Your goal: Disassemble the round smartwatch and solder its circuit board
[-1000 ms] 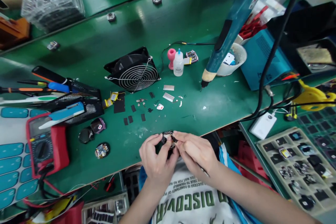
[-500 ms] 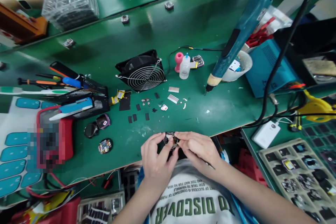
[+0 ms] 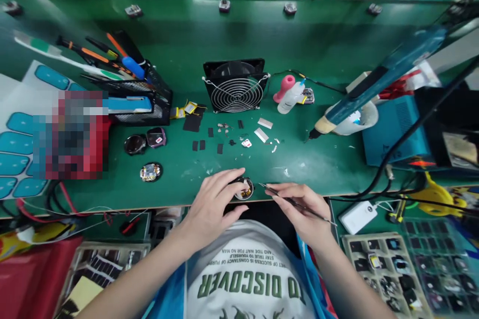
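A small round device, its inner parts exposed (image 3: pixel 245 189), lies by the front edge of the green bench. My left hand (image 3: pixel 213 199) is open over its left side, fingers stretched and thumb apart; the fingertips reach its rim. Whether they press on it I cannot tell. In my right hand (image 3: pixel 301 207) is a pair of thin metal tweezers (image 3: pixel 310 209), pointing left, with the tips just right of the device. Farther back lie small black pads (image 3: pixel 220 148), metal strips (image 3: pixel 261 134) and a white piece (image 3: pixel 246 143).
A fan (image 3: pixel 236 92) stands at the back centre. An electric screwdriver (image 3: pixel 374 89) hangs at the right, its bit low over the bench. Left are a mesh tool holder (image 3: pixel 160 94), another round device (image 3: pixel 150 172) and watch-like cases (image 3: pixel 135 144). A squeeze bottle (image 3: pixel 290 98) stands behind.
My hands have moved apart: the left has loosened from the round device, and the right has drawn away rightward with the tweezers. The whole view has turned and shifted.
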